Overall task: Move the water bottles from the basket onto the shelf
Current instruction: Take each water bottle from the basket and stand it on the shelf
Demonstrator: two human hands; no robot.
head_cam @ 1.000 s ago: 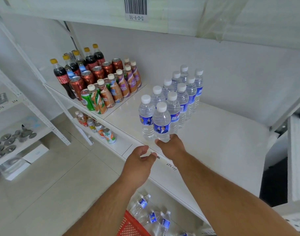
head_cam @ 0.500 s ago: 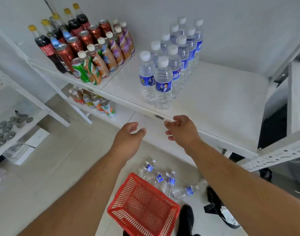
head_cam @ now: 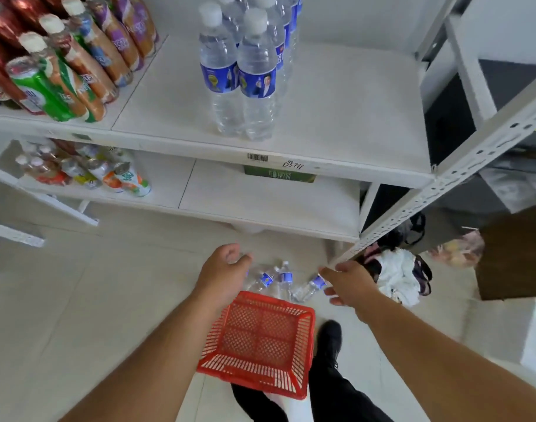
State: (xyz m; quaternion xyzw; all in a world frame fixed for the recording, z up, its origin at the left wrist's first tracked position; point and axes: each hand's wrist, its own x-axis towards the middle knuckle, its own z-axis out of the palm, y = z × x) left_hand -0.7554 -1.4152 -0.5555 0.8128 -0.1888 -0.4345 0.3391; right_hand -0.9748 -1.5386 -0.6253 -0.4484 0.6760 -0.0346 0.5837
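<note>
Both hands reach down toward the floor, empty: the left hand [head_cam: 222, 271] has a released grip, fingers loosely spread above the far rim of the red basket [head_cam: 260, 342], and the right hand [head_cam: 349, 286] is likewise released, fingers relaxed, just beside the foot of the white shelf post [head_cam: 443, 181]. The basket sits on the tiled floor [head_cam: 93, 300] with nothing visible inside it. A few water bottles on the floor [head_cam: 286, 280] lie on their sides just beyond the basket, between the two hands. On the shelf [head_cam: 352, 117] above, more water bottles [head_cam: 239, 77] stand upright in two rows running back from the front edge. To their left stand assorted drink bottles and cans [head_cam: 62, 65]. A lower shelf [head_cam: 260, 202] holds more small drinks [head_cam: 87, 172] at its left end
</note>
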